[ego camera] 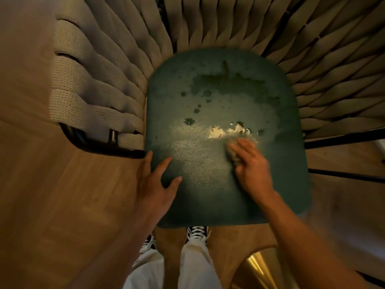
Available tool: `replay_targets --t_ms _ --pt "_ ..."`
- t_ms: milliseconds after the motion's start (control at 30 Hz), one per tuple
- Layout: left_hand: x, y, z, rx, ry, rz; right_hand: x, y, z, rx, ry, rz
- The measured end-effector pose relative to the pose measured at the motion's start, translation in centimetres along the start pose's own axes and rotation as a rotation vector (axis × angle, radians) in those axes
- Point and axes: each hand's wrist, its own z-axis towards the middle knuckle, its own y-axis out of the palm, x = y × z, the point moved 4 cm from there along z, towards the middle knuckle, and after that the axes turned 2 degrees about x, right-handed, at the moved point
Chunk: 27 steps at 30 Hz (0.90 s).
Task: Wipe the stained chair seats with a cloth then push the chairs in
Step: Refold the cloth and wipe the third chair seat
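Cloth (233,152) — mostly hidden under right hand (253,163) | seat (208,195) stained

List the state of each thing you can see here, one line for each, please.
green chair seat: stained, with dark wet blotches toward the back and pale residue near the middle
cloth: bunched under the right hand, on the seat
right hand: presses the cloth
left hand: open, resting on the seat's left edge
woven backrest: curves round the seat

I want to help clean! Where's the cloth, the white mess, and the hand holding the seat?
cloth (231,151): head view, bunched edge beside the fingers.
white mess (220,131): head view, its middle.
left hand (155,185): head view, back of hand.
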Motion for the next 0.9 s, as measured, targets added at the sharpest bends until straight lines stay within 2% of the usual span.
replay_targets --t_ms 200,300,433,567,700,800,900 --pt "0.4 0.1 0.9 0.062 -0.067 0.033 11.4 -5.8 -0.5 0.122 0.252 -0.119" --pt "0.2 0.2 1.2 0.094 -0.09 0.013 13.9 -7.4 -0.2 0.171 0.37 -0.119" --pt "-0.4 0.3 1.5 0.094 -0.081 0.005 14.5 -7.0 0.5 0.267 0.477 0.029" --pt "-0.3 -0.1 1.6 0.081 -0.092 -0.029 12.2 -5.7 0.0 0.3 0.5 0.047" --pt "-0.1 -0.6 1.6 0.029 -0.076 -0.016 6.5 -3.2 0.3 0.25 0.313 0.054" --pt "-0.3 -0.8 1.3 0.005 -0.063 -0.037 0.2 0.5 0.7 0.113 0.229 0.068" --pt "-0.9 -1.5 1.4 0.039 -0.105 -0.262 -6.7 4.3 1.0 -0.055 0.136 0.082"
